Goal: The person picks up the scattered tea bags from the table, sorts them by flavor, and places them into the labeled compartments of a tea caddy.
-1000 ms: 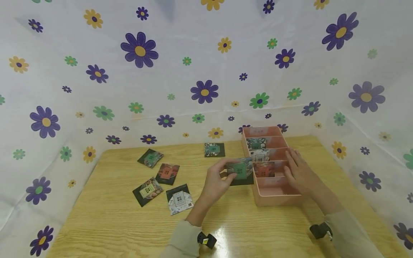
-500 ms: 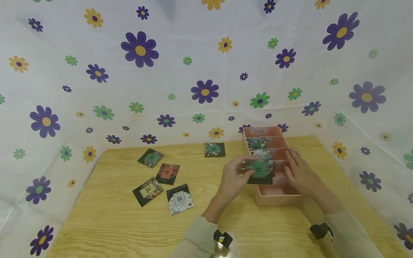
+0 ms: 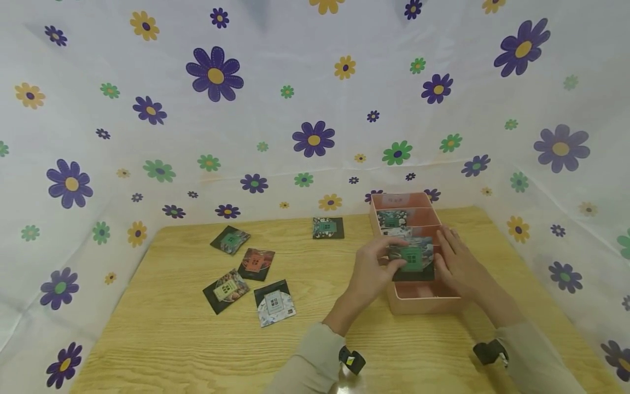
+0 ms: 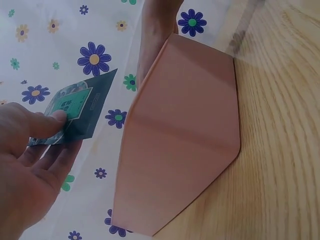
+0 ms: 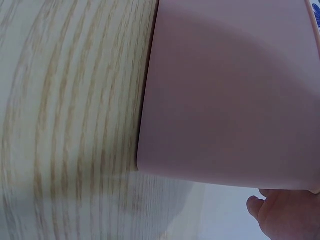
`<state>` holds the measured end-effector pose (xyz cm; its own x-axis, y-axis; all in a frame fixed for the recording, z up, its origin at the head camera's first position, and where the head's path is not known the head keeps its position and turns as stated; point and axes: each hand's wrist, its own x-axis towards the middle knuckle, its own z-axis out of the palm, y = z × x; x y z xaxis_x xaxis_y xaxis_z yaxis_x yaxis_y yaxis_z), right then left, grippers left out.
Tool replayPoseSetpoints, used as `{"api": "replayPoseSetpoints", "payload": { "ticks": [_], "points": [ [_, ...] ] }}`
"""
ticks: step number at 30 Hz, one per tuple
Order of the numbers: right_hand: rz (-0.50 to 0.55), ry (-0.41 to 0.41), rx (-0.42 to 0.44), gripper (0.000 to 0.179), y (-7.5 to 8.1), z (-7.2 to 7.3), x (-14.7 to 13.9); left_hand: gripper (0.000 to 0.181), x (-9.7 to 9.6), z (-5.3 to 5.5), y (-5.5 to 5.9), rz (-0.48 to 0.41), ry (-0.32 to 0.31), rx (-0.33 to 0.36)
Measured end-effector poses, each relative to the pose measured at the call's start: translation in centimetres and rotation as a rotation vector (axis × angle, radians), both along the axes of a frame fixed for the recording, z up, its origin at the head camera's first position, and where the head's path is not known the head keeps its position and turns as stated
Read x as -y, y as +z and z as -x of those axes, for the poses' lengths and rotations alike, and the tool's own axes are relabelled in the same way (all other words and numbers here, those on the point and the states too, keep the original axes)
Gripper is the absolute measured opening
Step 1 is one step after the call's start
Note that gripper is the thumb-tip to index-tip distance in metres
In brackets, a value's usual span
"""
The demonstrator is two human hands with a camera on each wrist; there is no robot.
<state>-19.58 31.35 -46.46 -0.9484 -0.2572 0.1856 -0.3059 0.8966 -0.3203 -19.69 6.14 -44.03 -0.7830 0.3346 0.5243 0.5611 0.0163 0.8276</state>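
My left hand [image 3: 374,271] pinches a flat dark sachet with a green label [image 3: 412,258] between thumb and fingers. It holds the sachet above the pink divided box [image 3: 428,305], over the nearer compartments. In the left wrist view the sachet [image 4: 75,107] is tilted and apart from the box wall [image 4: 180,120]. My right hand [image 3: 460,265] rests along the box's right rim, fingers extended. A green-labelled sachet [image 3: 392,220] stands in one compartment, with a pale sachet [image 3: 397,232] in front of it. The held sachet and left hand hide part of the box's inside.
Several more sachets lie on the wooden table to the left: green [image 3: 230,241], red [image 3: 256,264], yellow [image 3: 226,291] and white [image 3: 274,303]. Another green-labelled one [image 3: 328,227] lies near the back edge. A flowered curtain [image 3: 275,120] surrounds the table.
My left hand has carried the green-labelled sachet rightward from beside the box to over it, covering the red sachet seen there earlier. My right hand has stayed at the rim.
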Motion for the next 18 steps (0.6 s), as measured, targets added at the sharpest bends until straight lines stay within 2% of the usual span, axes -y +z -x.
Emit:
{"api": "replayPoseSetpoints", "payload": {
  "ticks": [8, 13, 18],
  "points": [
    [0.003, 0.012, 0.001, 0.061, 0.2, 0.1, 0.0, 0.032, -0.7, 0.1, -0.7, -0.018, 0.006, -0.088],
    [-0.004, 0.04, -0.041, 0.06, -0.2, 0.2, -0.3, 0.031, -1.2, -0.1, -1.6, 0.063, 0.057, -0.178],
    [-0.014, 0.045, -0.072, 0.059, -0.6, 0.3, -0.5, 0.033, -1.3, -0.5, -2.1, 0.148, 0.069, -0.192]
  ]
}}
